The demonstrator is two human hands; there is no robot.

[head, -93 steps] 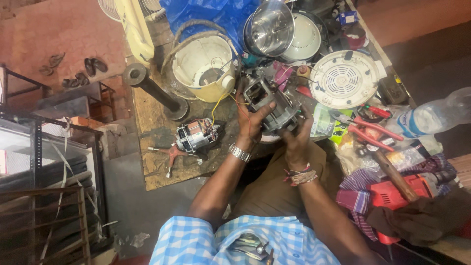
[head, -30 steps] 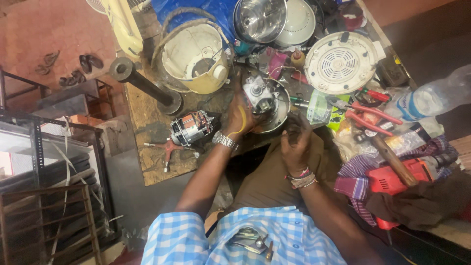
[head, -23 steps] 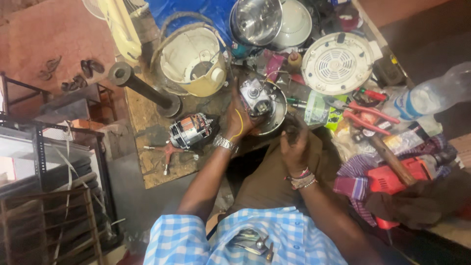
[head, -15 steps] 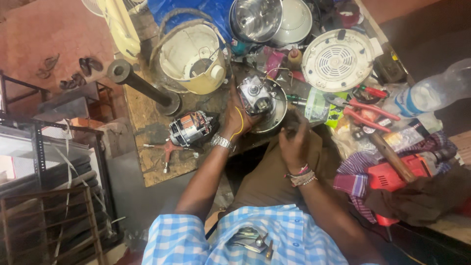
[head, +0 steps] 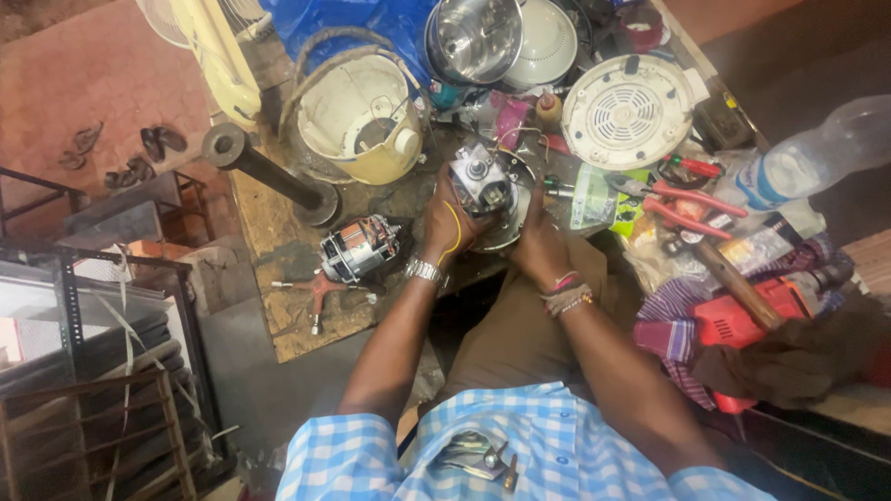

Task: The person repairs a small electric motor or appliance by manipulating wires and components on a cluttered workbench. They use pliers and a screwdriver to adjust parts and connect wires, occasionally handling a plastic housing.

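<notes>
right hand (head: 536,243) now back on motor (head: 483,186) | left hand (head: 448,223) grip holding motor | right grip holding motor

The right hand (head: 540,243), which hung back near the lap moments ago, has come up against the round metal base (head: 506,218) beside the small motor assembly (head: 481,182). The left hand (head: 449,223) has rolled that assembly upright from its earlier two-handed grip.

On my bench — two electric motors, one in my hands (head: 481,184), one lying loose (head: 357,248); one cream housing (head: 364,119); one white vented cover (head: 631,113); one plastic bottle (head: 817,153); one red drill (head: 742,320).
</notes>
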